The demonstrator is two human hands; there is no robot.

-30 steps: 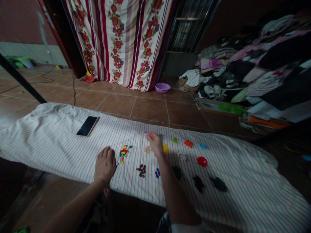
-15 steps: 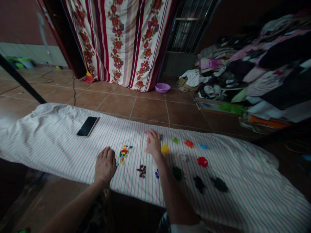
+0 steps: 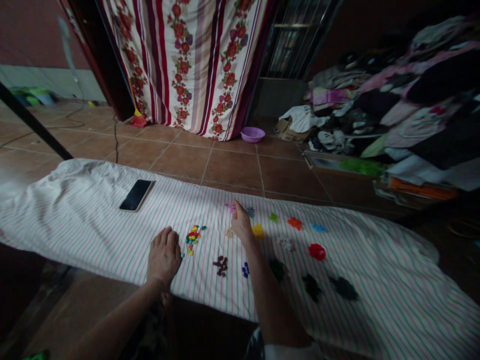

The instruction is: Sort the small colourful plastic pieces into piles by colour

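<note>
My left hand (image 3: pixel 164 256) lies palm down on the striped cloth (image 3: pixel 93 225), fingers stretched out. Just right of it is a mixed pile of small coloured pieces (image 3: pixel 193 235), red, yellow and green among them. My right hand (image 3: pixel 242 222) is turned on edge, fingers drawn together, beside a few pink pieces (image 3: pixel 229 207). Whatever its fingertips hold, if anything, is hidden. Close around that hand are grey pieces (image 3: pixel 250 212), beige pieces (image 3: pixel 229 232) and yellow pieces (image 3: pixel 258 231). Nearer me are brown pieces (image 3: pixel 221 266) and dark blue pieces (image 3: pixel 245 270).
Further right sit small piles: light green (image 3: pixel 273 217), orange (image 3: pixel 295 223), light blue (image 3: pixel 318 227), white (image 3: pixel 287 244), red (image 3: pixel 317 252), dark green (image 3: pixel 277 270) and black (image 3: pixel 312 287). A phone (image 3: pixel 137 195) lies left. Beyond are a purple basin (image 3: pixel 252 134) and heaped clothes (image 3: pixel 405 95).
My right hand has turned on edge and its fingers have drawn together, uncovering the pink pieces. My left hand stays in place on the cloth. The view has shifted slightly.
</note>
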